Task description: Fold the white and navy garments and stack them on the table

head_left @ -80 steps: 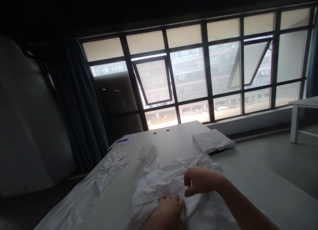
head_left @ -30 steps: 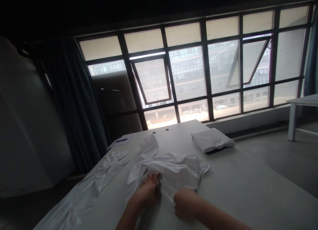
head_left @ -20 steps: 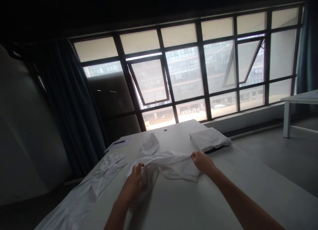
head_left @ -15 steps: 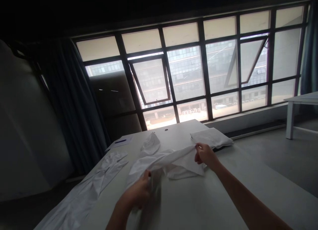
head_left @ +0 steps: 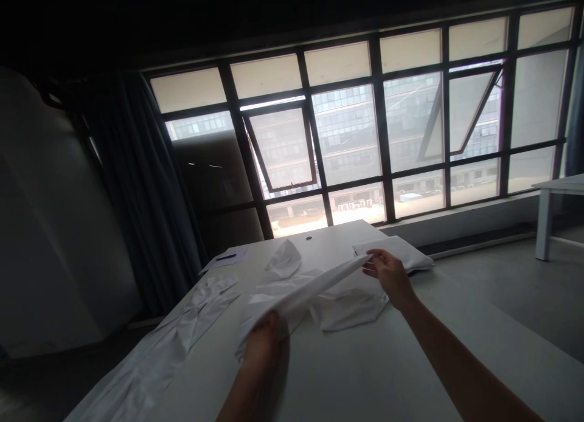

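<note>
A white garment (head_left: 314, 285) lies partly spread on the white table (head_left: 347, 373), with one end like a sleeve (head_left: 285, 259) reaching toward the far side. Between my hands its near edge is lifted and pulled into a slanting band. My left hand (head_left: 263, 343) is closed on the lower left end of that edge, its fingers partly hidden and blurred. Higher up at the right, my right hand (head_left: 387, 273) pinches the other end between thumb and fingers. A loose flap of the cloth rests on the table below the right hand.
A folded white cloth (head_left: 404, 252) sits at the table's right edge, just beyond my right hand. More crumpled white fabric (head_left: 168, 343) runs along the left edge. Paper with a pen (head_left: 227, 257) lies at the far left. Windows and a second table (head_left: 559, 188) stand beyond.
My right hand has risen slightly and moved right, drawing the held edge into a straighter, narrower band. My left hand still grips the cloth. The view has shifted a little.
</note>
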A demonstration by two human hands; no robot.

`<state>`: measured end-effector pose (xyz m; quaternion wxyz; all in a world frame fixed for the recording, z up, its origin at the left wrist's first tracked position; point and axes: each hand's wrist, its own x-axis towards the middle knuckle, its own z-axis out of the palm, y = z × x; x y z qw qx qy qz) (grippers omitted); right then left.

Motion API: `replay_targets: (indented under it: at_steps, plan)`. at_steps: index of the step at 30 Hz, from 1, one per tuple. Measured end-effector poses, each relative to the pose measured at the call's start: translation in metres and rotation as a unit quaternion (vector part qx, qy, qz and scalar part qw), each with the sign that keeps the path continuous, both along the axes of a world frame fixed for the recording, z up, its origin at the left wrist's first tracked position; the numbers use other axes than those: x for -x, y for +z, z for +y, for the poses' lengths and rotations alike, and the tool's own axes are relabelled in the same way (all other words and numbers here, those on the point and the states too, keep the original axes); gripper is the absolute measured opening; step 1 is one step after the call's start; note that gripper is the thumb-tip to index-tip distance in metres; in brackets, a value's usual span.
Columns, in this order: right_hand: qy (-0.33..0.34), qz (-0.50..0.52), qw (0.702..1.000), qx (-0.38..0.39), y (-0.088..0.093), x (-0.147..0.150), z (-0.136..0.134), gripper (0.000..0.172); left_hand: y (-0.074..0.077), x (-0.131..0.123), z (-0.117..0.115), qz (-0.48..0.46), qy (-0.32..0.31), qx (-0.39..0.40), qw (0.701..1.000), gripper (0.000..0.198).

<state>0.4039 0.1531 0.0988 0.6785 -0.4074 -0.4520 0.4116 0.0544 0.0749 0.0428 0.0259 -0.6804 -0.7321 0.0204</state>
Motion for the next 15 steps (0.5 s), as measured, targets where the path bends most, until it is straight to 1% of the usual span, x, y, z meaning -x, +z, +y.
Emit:
replay_targets:
  at_steps: [1,3,5,6,8,9,10,11,13,15]
  plan:
    - [-0.005,-0.008,1.000,-0.003,-0.002,0.001,0.001,0.027,-0.001,0.001,0.001,-0.003,0.000,0.002,1.000,0.053]
    - [-0.020,-0.022,0.999,-0.012,-0.005,0.000,0.004,0.028,0.002,0.002,0.003,-0.008,-0.005,0.001,1.000,0.054]
    - [-0.035,-0.027,0.999,-0.020,-0.008,-0.002,0.008,0.032,0.013,0.002,0.002,-0.008,-0.017,-0.011,1.000,0.062]
    - [-0.040,-0.030,0.998,-0.025,-0.009,-0.003,0.010,0.036,0.022,0.002,0.001,-0.006,-0.023,-0.021,1.000,0.065]
    - [-0.048,-0.040,0.997,-0.040,-0.009,-0.008,0.012,0.046,0.046,0.007,-0.004,-0.008,-0.043,-0.057,0.997,0.061]
    - [-0.053,-0.047,0.996,-0.045,-0.009,-0.010,0.013,0.051,0.060,0.011,-0.007,-0.014,-0.056,-0.081,0.995,0.052]
    - [-0.060,-0.052,0.996,-0.049,-0.008,-0.013,0.013,0.055,0.074,0.016,-0.011,-0.031,-0.083,-0.119,0.989,0.041]
    - [-0.067,-0.056,0.995,-0.051,-0.008,-0.015,0.014,0.058,0.088,0.023,-0.016,-0.053,-0.103,-0.157,0.981,0.034]
    - [-0.079,-0.053,0.994,-0.051,-0.007,-0.019,0.016,0.063,0.110,0.039,-0.026,-0.106,-0.123,-0.251,0.954,0.026]
    - [-0.083,-0.044,0.994,-0.055,-0.008,-0.022,0.018,0.069,0.124,0.054,-0.036,-0.165,-0.118,-0.358,0.911,0.019]
